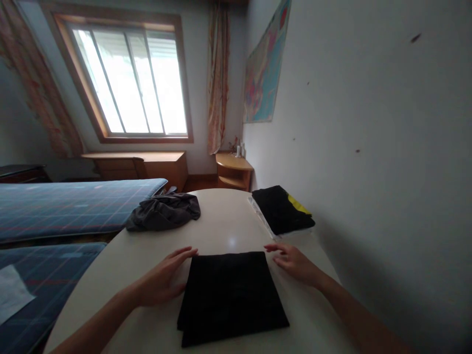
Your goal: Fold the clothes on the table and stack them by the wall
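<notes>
A black cloth garment point(232, 297), folded into a flat near-square, lies on the white table point(221, 216) right in front of me. Its lower left corner shows a second layer sticking out a little. At its left edge is my left hand point(165, 278), fingers stretched toward the far left corner and thumb near the side. My right hand point(293, 263) hovers by the far right corner, fingers apart and slightly bent. Neither hand grips the cloth; whether the fingertips touch it is hard to make out.
Toward the back right, folded clothes point(282, 209) in black, yellow and white are stacked near the wall. A crumpled dark grey garment point(164, 211) rests at the table's back left edge. Blue plaid mattresses point(81, 204) stand left of the table. Beyond are a desk point(147, 160) and corner shelf point(234, 162).
</notes>
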Demonstrator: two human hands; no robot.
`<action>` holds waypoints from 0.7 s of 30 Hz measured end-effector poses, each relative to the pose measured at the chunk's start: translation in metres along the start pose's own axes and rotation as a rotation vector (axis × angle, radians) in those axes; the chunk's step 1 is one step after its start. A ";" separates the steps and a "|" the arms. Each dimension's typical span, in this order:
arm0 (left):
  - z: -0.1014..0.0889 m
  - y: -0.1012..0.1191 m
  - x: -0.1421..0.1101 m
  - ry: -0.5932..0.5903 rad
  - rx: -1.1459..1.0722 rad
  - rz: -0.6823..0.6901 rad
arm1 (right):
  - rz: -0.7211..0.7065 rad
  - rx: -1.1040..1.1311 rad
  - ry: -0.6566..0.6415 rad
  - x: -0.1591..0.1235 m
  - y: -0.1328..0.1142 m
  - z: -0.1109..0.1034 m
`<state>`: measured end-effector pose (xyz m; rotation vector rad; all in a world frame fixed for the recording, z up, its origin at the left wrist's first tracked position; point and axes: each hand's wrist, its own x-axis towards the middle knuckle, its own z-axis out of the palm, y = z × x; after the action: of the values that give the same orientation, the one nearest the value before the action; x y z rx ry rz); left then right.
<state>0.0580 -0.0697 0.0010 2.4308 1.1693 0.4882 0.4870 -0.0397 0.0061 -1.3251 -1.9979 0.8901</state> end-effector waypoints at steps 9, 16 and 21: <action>0.018 -0.012 0.022 0.097 -0.158 -0.080 | -0.095 -0.101 -0.071 0.018 -0.001 0.005; 0.015 -0.006 0.038 0.156 -0.323 -0.206 | -0.014 0.066 -0.077 0.021 -0.009 0.013; 0.009 -0.010 0.050 0.185 -0.401 -0.249 | 0.004 0.148 -0.100 0.028 -0.004 0.016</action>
<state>0.0854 -0.0262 -0.0050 1.9039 1.2841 0.7963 0.4632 -0.0180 0.0020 -1.2236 -1.9621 1.1034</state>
